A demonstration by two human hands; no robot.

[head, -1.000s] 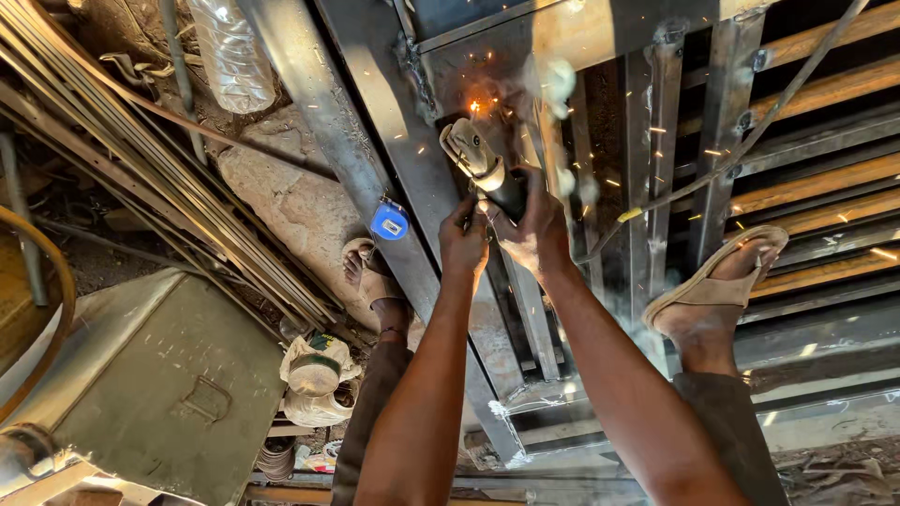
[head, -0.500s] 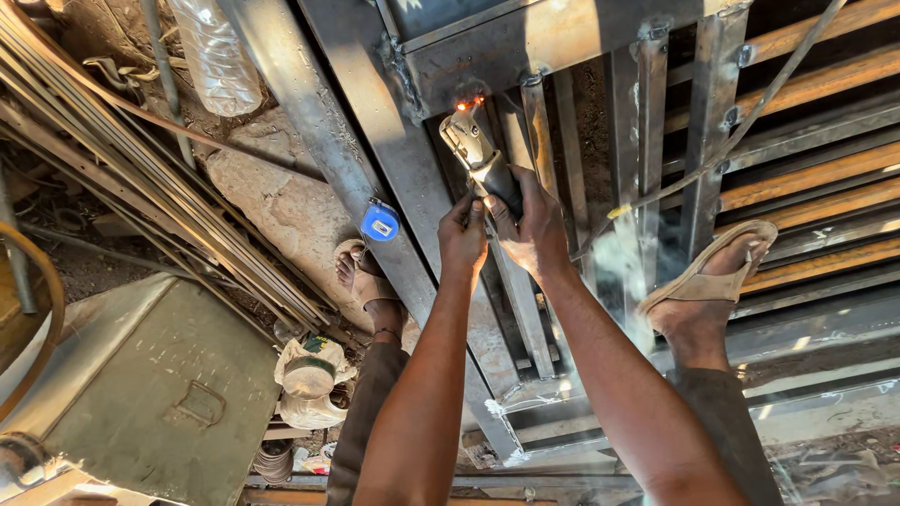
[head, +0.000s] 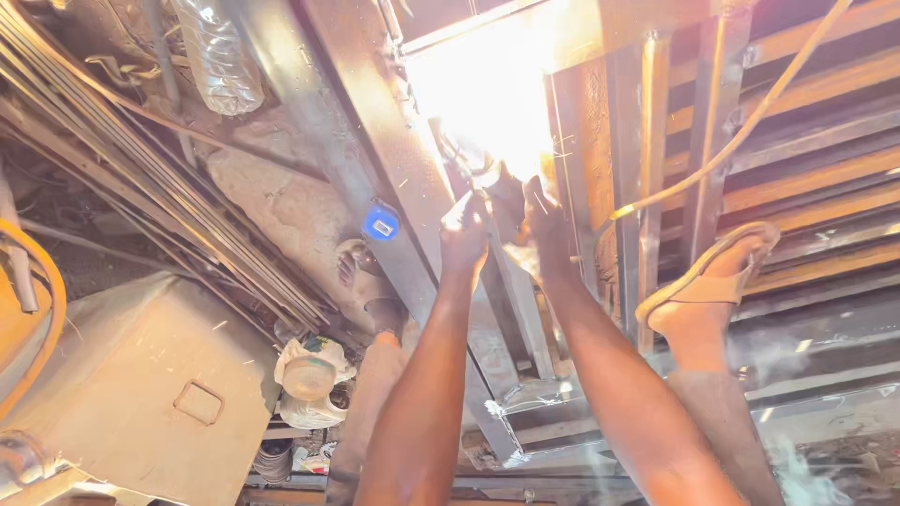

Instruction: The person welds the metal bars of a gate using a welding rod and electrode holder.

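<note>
Head view: an angle grinder (head: 487, 183) sits between both hands against the metal frame (head: 600, 122), and a white glare of sparks (head: 487, 84) just beyond the grip washes out its front end, so the disc itself cannot be made out. The left hand (head: 466, 234) is wrapped tight around the near side of the tool's body, fingers curled closed on it. The right hand (head: 544, 225) clasps the tool from the other side, also closed on it, thumb raised toward the glare. Both forearms run back from the grip toward the bottom edge.

Just right of the grip, a yellowish cable (head: 741, 141) curves away across the upright bars of the frame. Farther right and a little nearer the wearer, a foot in a tan sandal (head: 703, 281) rests on the frame's rails. Left of the grip a long steel beam (head: 375, 159) runs diagonally, with a small blue cap (head: 380, 223) lying against it, and another foot (head: 361, 272) just below that. Well to the left lie a bundle of thin steel rods (head: 141, 178), a clear plastic bottle (head: 220, 66), and, nearer the wearer, a grey metal box (head: 150, 384) with a recessed handle.
</note>
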